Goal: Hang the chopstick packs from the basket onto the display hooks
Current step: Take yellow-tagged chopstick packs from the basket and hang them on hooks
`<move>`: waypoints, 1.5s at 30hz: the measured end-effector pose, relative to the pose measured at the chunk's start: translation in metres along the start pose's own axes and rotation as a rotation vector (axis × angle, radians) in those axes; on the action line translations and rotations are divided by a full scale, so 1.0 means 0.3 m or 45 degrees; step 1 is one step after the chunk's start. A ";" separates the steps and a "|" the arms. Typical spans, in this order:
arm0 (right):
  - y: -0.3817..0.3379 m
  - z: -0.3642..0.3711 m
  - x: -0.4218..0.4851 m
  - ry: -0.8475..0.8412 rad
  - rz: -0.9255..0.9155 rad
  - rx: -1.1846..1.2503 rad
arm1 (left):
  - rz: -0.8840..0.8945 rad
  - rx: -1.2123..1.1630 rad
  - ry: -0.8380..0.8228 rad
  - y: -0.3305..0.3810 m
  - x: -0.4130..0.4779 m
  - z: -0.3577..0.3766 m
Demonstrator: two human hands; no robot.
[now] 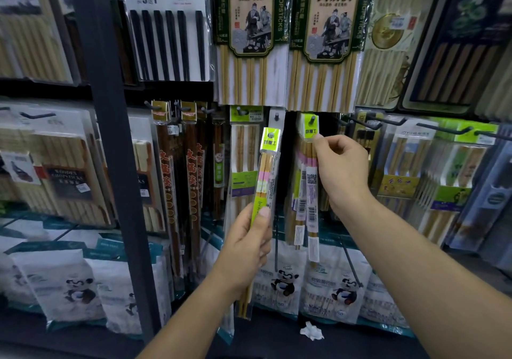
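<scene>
Held pack: narrow clear-film sleeve of pale bamboo chopsticks with a lime-green header card, centre of frame, upright, header uppermost. It is just below and beside a short dark peg hook with a white tag, and not yet on any hook.

Left hand grips the sleeve about mid-length, thumb pressed on the front face, fingers curled behind.

Judgement: light and long. Stiff along the sticks, but the film looks slick and the header card thin. Better guided close under the header, so the punch hole meets the peg without swinging.

Right of centre: a matching green-headed pack appears threaded on a black peg. Right hand pinches its header between thumb and forefinger.

Around: tall hot-pot chopstick packs above, panda-printed bags below. Basket not in view.
</scene>
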State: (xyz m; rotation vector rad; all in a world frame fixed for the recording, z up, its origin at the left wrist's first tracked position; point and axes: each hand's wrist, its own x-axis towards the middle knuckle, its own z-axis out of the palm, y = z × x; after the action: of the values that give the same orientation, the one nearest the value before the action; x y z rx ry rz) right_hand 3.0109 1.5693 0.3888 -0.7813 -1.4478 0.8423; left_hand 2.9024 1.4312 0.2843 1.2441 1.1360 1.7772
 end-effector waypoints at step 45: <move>-0.032 0.003 0.057 -0.101 -0.148 -0.026 | 0.140 0.679 -0.107 0.041 0.163 0.094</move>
State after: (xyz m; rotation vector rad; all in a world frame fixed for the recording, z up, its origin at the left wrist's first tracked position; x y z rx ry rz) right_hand 3.0093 1.5793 0.4057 -0.6783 -1.5584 0.7781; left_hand 2.9134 1.4772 0.3174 1.6972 1.5799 1.5260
